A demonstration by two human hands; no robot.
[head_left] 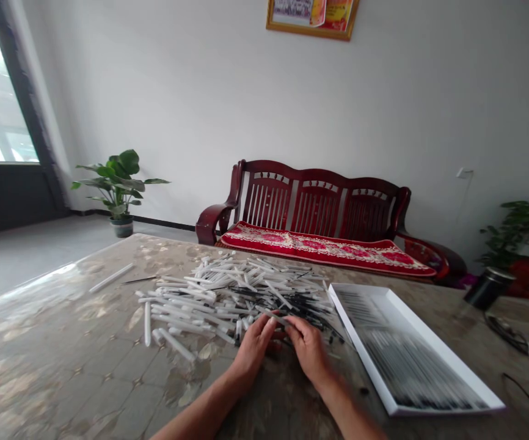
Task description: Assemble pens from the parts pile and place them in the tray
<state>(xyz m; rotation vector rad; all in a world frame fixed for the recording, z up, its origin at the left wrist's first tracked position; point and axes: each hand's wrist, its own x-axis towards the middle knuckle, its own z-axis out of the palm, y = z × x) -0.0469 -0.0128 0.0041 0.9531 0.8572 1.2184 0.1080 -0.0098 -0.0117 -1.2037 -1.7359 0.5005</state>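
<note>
My left hand (254, 347) and my right hand (309, 348) meet at the front of a heap of loose parts. Between their fingertips is a thin, whitish pen-like tube (271, 315), gripped from both sides. Beyond the left hand lies a wide pile of white tubes (186, 315), jumbled in many directions. Thin black sticks (308, 302) are mixed in on the pile's right side, just past my right hand. To the right, a shallow white box (445, 349) holds rows of slim grey, dark-ended sticks (418, 363), blurred.
One white tube (111, 278) and a thin dark pointed stick (138, 280) lie apart on the patterned tabletop (85, 348). A black cylinder (488, 290) and a cable (505, 330) are at the right. A wooden bench (317, 205) stands behind the table.
</note>
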